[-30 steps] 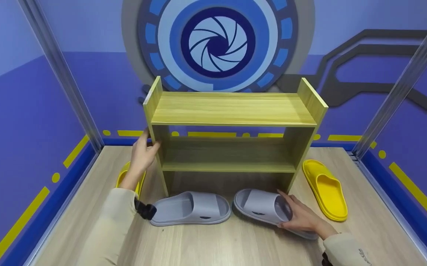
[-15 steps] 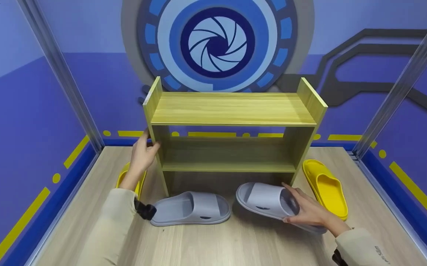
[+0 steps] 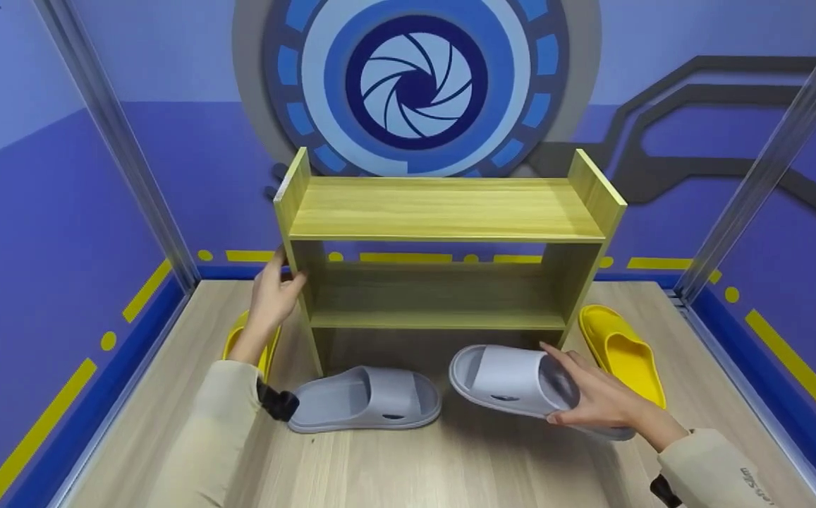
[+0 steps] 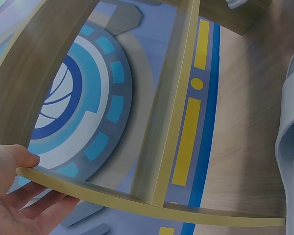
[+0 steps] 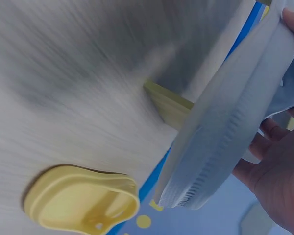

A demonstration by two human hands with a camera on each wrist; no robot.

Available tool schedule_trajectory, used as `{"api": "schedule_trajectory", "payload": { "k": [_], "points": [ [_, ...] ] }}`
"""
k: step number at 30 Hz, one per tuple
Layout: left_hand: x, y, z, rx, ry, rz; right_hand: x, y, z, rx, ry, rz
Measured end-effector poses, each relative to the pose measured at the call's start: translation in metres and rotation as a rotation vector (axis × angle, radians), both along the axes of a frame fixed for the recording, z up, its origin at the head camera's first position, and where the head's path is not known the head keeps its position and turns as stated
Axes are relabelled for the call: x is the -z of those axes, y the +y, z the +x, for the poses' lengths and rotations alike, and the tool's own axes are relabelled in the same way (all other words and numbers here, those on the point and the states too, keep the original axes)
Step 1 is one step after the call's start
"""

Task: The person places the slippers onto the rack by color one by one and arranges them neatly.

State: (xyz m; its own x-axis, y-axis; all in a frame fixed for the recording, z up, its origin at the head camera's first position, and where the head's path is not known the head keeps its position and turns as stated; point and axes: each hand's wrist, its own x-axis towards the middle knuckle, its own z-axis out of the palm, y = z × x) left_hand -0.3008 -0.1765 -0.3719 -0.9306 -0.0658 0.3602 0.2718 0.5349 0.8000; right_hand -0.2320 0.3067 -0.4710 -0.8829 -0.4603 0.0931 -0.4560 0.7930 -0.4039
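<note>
A light wooden shelf rack (image 3: 443,212) stands at the back middle. My left hand (image 3: 275,293) grips its left side panel, thumb on the inner face and fingers outside, as the left wrist view (image 4: 19,188) also shows. On the right, my right hand (image 3: 601,395) holds a grey slide slipper (image 3: 510,374) by its side edges behind the strap. That slipper is raised over the floor and tilted, toe toward the rack; its ridged sole edge faces the right wrist camera. The other grey slipper (image 3: 397,398) lies flat before the rack, toe pointing right.
A yellow slipper (image 3: 630,363) lies right of the rack, partly behind my right hand. Another yellow slipper (image 3: 235,331) is left of it, mostly hidden by my left arm. Purple-blue walls (image 3: 189,176) with metal corner posts enclose the wooden floor (image 3: 393,466).
My right hand has lifted the right grey slipper off the floor and moved it slightly right and toward the rack. My left hand and the rack have stayed put.
</note>
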Motion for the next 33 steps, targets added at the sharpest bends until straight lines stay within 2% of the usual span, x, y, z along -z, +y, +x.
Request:
{"api": "schedule_trajectory", "payload": {
  "k": [9, 14, 24, 33],
  "points": [
    [0.000, 0.000, 0.002, 0.012, 0.008, 0.012, -0.025, -0.003, 0.004, -0.031, 0.010, -0.006],
    [-0.001, 0.000, 0.002, 0.020, 0.007, 0.015, -0.039, -0.004, 0.006, -0.016, -0.006, -0.010],
    [-0.001, 0.000, 0.002, 0.005, 0.009, -0.003, -0.062, -0.002, 0.003, -0.082, 0.090, -0.030],
    [0.001, 0.001, 0.001, -0.004, 0.025, -0.007, -0.082, -0.004, 0.002, -0.101, 0.090, -0.041]
  ]
}}
